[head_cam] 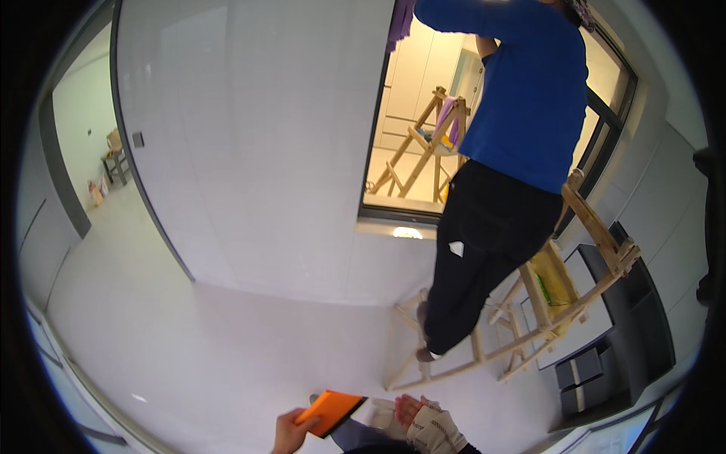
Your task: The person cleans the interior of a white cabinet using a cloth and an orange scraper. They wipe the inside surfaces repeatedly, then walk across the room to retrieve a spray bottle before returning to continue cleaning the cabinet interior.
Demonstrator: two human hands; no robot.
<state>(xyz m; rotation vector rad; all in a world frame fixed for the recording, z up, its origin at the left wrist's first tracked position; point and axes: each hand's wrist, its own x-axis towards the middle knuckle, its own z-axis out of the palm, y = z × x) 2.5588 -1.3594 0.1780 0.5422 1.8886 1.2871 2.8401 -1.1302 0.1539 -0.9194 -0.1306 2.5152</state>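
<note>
At the bottom of the head view, my left hand (293,431) grips a flat orange tool (332,410) with a dark edge, perhaps a scraper. My right hand (409,410) is to its right, with a beige knitted cuff (435,427) around the wrist and part of the hand. Its fingers are partly curled, and I see nothing held in them. The tool and my right hand are apart. Ahead, a person in a blue top (527,91) and dark trousers stands on a wooden ladder (482,357) facing a window, arms raised.
The ladder's feet stand on the pale floor (272,352) ahead right. A yellowish tray (553,278) hangs at the ladder. Behind the window frame (397,214) is a second wooden ladder (422,162). A doorway opens at left, beside a white wall panel (255,142). Dark shelving (635,318) lines the right.
</note>
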